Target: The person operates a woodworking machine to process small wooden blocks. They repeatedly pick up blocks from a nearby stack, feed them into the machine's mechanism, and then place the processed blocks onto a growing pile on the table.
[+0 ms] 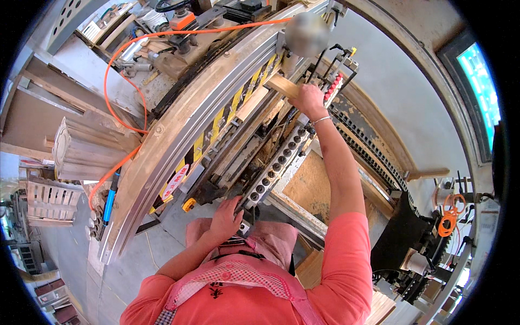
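Observation:
My right hand (310, 102) reaches far forward over the machine and grips the near end of a pale wooden board (283, 85). A second wooden strip (252, 105) lies to the left of that board, along the yellow-and-black striped edge (233, 111). Close to my body, my left hand (225, 221) rests with fingers extended at the near end of the machine, beside a long bar with a row of black round knobs (281, 160); nothing shows in it.
An orange hose (104, 86) loops over the curved rail on the left. Red knobs (332, 86) stand right of my right hand. Sawdust (310, 181) covers a panel under my right forearm. A lit screen (479, 81) hangs at the far right. A round patch beyond the board is blurred.

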A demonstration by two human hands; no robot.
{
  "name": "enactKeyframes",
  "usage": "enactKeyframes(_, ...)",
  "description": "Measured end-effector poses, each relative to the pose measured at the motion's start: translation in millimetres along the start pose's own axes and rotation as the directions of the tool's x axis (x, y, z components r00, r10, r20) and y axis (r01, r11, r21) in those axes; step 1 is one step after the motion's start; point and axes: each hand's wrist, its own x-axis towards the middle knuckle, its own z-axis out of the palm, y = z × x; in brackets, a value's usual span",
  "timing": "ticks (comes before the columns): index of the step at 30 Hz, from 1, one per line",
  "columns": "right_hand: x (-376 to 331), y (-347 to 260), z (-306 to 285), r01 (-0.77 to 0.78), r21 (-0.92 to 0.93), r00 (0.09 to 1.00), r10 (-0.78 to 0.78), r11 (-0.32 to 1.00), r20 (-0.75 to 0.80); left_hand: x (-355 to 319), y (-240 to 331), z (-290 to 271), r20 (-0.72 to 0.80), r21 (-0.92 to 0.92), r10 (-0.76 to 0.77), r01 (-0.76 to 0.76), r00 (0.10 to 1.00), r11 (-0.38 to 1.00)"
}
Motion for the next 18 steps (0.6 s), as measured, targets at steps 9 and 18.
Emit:
enactKeyframes(9, 0.8, -3.5, -1.4, -0.053, -0.011, 0.997, 0.054, 0.999, 0.056, -1.6, 4.5, -1.7, -0.016, 0.017, -0.031, 0.032, 0.999, 0.999)
enactKeyframes(18, -0.2, -3.4, 2.8, -0.033, -0.014, 0.999, 0.033, 0.999, -0.002, -2.2, -0.8, 3.1, -0.072, 0.014, -0.025, 0.026, 0.997, 1.000)
